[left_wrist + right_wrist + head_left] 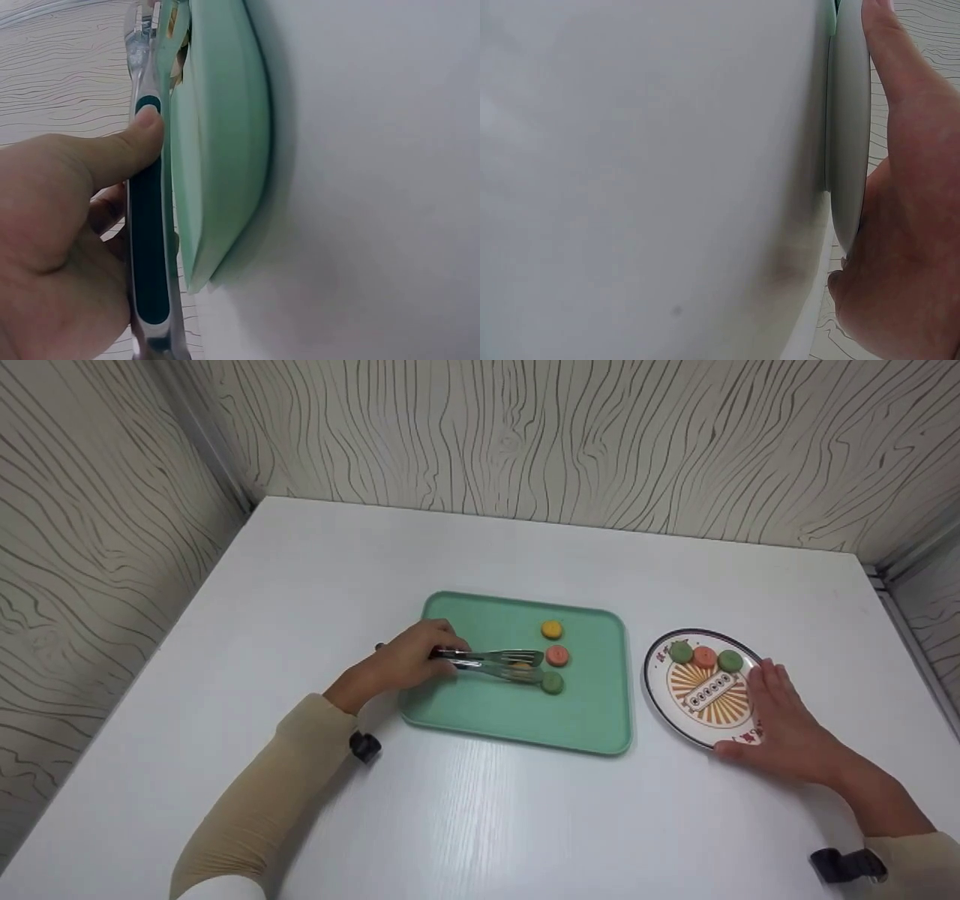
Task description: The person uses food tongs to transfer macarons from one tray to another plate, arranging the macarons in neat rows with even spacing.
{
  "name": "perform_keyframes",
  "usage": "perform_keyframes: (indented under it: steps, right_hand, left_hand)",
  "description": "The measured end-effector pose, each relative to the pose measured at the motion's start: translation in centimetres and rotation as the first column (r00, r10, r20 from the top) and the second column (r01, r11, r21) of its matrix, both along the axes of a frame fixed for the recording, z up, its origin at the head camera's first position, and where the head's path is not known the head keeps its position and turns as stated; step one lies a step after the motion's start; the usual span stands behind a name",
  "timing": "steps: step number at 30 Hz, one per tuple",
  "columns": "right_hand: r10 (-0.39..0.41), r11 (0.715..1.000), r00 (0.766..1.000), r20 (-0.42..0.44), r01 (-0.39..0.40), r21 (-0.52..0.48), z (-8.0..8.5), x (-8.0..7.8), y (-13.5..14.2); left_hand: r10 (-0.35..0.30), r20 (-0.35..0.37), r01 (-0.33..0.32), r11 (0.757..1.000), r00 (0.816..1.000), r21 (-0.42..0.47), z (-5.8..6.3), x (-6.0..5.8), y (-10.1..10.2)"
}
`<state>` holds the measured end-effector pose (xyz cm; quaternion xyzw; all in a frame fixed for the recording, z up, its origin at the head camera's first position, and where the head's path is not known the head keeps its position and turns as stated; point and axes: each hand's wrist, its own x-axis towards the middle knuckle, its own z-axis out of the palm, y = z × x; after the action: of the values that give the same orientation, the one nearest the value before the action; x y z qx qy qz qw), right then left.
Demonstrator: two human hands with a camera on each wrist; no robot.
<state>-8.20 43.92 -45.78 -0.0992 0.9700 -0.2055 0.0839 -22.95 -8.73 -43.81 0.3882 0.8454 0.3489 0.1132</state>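
My left hand (421, 656) grips a pair of serving tongs (491, 658), thumb pressed along the dark inlay of one handle. The slotted tong heads extend over the green tray (465, 720), around a yellow macaron-like disc (520, 667) that they partly hide. Close to the tong tips lie an orange-pink disc (557, 655) and a green disc (552, 683); another yellow disc (551, 629) lies farther back. At the right, my right hand (787, 731) rests against the rim of a patterned plate (660, 697), thumb at its near edge and fingers extended along its right side.
On the plate's far part sit a green disc (681, 652), an orange-pink disc (704, 657) and another green disc (730, 661) in a row. Tray and plate stand on a white table (525, 825), with wood-patterned panels (525, 442) behind and at the sides.
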Motion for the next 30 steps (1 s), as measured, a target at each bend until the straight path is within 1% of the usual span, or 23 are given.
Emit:
perform_keyframes:
  steps: [10, 15, 22, 30]
  right_hand:
    - [-0.01, 1.0, 1.0, 0.02, 0.01, 0.006, 0.04, -0.02, -0.05]
    - [-0.019, 1.0, 0.999, 0.031, 0.019, 0.003, 0.13, -0.03, -0.16]
    - [0.007, 1.0, 1.0, -0.008, -0.007, 0.011, 0.0, -0.02, -0.12]
    - [0.004, 1.0, 1.0, -0.006, -0.004, 0.001, -0.07, 0.01, 0.03]
  left_hand:
    - [0.002, -0.017, -0.003, 1.0, 1.0, -0.006, 0.08, 0.13, 0.07]
    - [-0.008, -0.035, 0.008, 1.0, 0.999, -0.008, 0.06, 0.17, 0.04]
    - [-0.009, -0.026, 0.009, 1.0, 1.0, 0.006, -0.07, 0.07, -0.05]
    - [-0.007, -0.039, 0.008, 1.0, 0.999, 0.011, 0.23, -0.11, 0.06]
